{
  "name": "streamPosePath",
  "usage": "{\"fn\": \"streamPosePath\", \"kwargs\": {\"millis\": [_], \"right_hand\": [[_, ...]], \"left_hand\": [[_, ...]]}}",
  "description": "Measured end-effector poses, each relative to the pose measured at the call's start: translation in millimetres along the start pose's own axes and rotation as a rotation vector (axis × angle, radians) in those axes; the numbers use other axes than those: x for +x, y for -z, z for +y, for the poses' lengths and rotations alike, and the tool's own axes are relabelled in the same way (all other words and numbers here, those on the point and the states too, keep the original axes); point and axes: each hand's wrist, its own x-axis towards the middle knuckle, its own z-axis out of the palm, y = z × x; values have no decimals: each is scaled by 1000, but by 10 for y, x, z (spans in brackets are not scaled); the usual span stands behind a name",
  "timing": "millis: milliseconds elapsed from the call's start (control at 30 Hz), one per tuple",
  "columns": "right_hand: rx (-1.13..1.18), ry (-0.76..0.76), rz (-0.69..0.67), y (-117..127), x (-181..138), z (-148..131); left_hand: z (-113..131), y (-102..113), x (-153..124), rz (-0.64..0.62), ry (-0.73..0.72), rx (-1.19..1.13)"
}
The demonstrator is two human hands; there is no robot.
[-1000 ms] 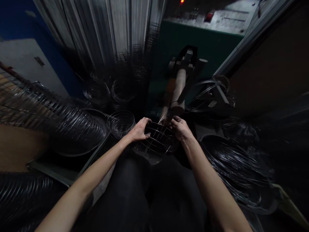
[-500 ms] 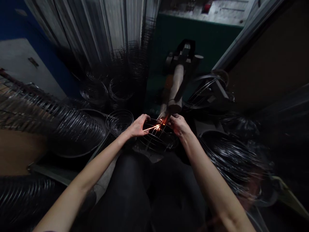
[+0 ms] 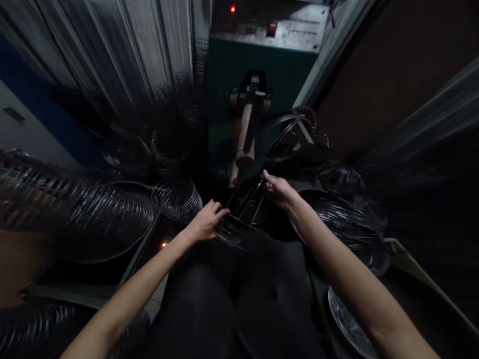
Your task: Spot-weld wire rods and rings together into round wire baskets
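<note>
A round wire frame with cross wires (image 3: 243, 217) is tilted up in front of my lap, under the tip of a spot-welder arm (image 3: 245, 142). My left hand (image 3: 205, 223) grips its near left rim with curled fingers. My right hand (image 3: 279, 190) pinches the frame's raised far right edge, close to the welder tip. No spark shows at the tip.
Stacks of wire rings lie at left (image 3: 75, 204), just left of the frame (image 3: 175, 197) and at right (image 3: 344, 219). A green machine cabinet (image 3: 262, 65) with a red lamp stands behind the welder arm. My dark-trousered legs fill the lower middle.
The weld sparks seen half a second ago are gone. The frame has been tipped up on its right side and my left hand has slid nearer. The view has swung.
</note>
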Motion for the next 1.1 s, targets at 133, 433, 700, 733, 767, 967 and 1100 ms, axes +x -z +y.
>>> {"fn": "streamPosePath", "kwargs": {"millis": [133, 433, 700, 733, 767, 967, 1100], "right_hand": [[-496, 144, 47, 220, -766, 245], [-600, 572, -89, 392, -1226, -41], [-427, 420, -6, -82, -123, 873], [-444, 375, -28, -120, -59, 959], [-460, 337, -48, -131, -19, 1027], [-444, 234, 71, 200, -406, 1071], [-284, 317, 115, 226, -1066, 800]], "left_hand": [[545, -116, -525, -142, -315, -42], [560, 410, -898, 147, 329, -1075], [1455, 315, -304, -21, 591, -1763], [1459, 238, -234, -4, 602, -1756], [1438, 164, -183, 21, 616, -1736], [1088, 21, -127, 105, 615, -1509], [962, 104, -77, 98, 584, -1332]]}}
